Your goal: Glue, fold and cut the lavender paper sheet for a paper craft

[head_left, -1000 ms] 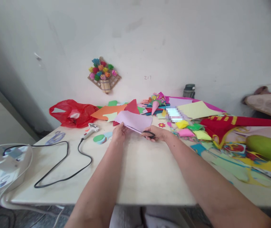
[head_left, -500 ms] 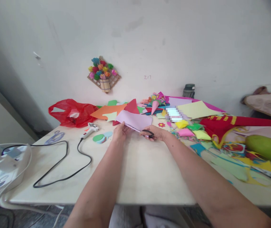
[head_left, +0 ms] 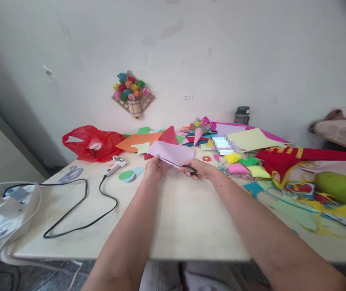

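Pinched at its left front edge by my left hand [head_left: 154, 167], a lilac sheet of paper [head_left: 173, 152] is held just above the table. My right hand [head_left: 199, 169] is closed round the black handles of a pair of scissors [head_left: 189, 169]. Their blades lie along the sheet's front edge, pointing toward my left hand; how far they are apart is too small to tell. Left of my left hand lie green and pale blue paper circles [head_left: 126, 175]. A red paper flower [head_left: 206, 159] rests beyond my right hand.
A glue gun [head_left: 115, 165] with a black cord lies left, near a red plastic bag [head_left: 94, 143]. Coloured paper is piled along the back. Paper scraps, a red and yellow cloth [head_left: 282, 161] and a green fruit [head_left: 341, 188] are at right. A power strip [head_left: 11, 218] sits at the left edge.
Almost nothing differs. The whole view has shifted very slightly; both hands, the lilac paper and the scissors keep nearly the same places.
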Tool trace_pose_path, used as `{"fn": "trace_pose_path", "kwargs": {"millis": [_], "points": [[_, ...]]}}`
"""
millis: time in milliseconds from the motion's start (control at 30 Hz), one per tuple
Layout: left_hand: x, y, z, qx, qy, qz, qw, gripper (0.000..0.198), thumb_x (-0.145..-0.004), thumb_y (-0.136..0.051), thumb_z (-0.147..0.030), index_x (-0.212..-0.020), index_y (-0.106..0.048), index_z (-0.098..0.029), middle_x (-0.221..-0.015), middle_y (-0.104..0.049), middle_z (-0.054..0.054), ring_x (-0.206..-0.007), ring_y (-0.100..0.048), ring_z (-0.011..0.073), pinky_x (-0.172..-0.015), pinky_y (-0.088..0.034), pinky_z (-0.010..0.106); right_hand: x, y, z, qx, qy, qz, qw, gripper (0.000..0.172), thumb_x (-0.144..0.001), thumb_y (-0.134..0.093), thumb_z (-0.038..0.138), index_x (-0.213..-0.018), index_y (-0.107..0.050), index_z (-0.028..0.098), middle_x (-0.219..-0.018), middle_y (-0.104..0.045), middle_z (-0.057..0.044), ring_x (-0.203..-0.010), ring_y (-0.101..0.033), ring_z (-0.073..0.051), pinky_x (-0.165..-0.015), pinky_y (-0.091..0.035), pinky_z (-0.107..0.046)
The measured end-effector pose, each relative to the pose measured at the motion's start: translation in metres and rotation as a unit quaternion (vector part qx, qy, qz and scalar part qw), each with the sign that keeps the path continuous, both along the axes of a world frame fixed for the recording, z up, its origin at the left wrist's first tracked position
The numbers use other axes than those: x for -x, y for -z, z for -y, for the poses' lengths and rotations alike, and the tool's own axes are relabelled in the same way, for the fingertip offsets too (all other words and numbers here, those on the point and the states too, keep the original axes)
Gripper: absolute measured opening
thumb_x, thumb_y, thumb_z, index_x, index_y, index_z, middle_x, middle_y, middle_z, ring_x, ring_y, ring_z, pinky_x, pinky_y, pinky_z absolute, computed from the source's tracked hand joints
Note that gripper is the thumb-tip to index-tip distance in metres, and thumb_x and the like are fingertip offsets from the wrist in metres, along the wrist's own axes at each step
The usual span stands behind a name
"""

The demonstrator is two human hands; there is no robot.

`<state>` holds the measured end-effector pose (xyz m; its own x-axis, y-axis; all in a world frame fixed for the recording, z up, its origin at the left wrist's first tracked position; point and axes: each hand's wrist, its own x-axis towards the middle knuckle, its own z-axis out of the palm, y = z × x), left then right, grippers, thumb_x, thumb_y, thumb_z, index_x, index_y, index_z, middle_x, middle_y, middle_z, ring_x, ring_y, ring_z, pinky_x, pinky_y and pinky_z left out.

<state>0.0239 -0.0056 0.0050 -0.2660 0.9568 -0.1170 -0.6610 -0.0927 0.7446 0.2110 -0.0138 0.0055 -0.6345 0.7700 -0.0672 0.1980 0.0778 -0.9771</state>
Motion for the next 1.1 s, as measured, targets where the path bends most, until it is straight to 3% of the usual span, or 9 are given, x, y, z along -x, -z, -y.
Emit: {"fn": "trace_pose_path", "kwargs": {"millis": [400,1100], "points": [[0.012,0.002,-0.005,0.011,-0.023,0.005,1.000,0.002,-0.073,-0.055,-0.013,-0.074,-0.053,-0.013,-0.064,-0.061,0.004,-0.062,-0.062,0.0158,-0.071,-0.051,0.036,-0.001,-0.009,0.007,0.021,0.018,0.036,0.999,0.026,-0.069,-0.061,0.037,-0.076,-0.056,0.012,-0.049,-0.048,0.004,-0.031,-0.036,-0.002,-0.031,-0.023,-0.016],[0.003,0.002,-0.004,0.006,-0.002,-0.025,1.000,0.005,-0.072,-0.056,-0.013,-0.069,-0.052,-0.014,-0.058,-0.059,0.003,-0.057,-0.062,0.0163,-0.065,-0.052,0.036,0.000,-0.013,0.010,0.019,-0.007,0.049,0.999,0.032,-0.074,-0.053,0.046,-0.082,-0.055,0.015,-0.051,-0.051,0.003,-0.034,-0.043,-0.005,-0.031,-0.025,-0.016]]}}
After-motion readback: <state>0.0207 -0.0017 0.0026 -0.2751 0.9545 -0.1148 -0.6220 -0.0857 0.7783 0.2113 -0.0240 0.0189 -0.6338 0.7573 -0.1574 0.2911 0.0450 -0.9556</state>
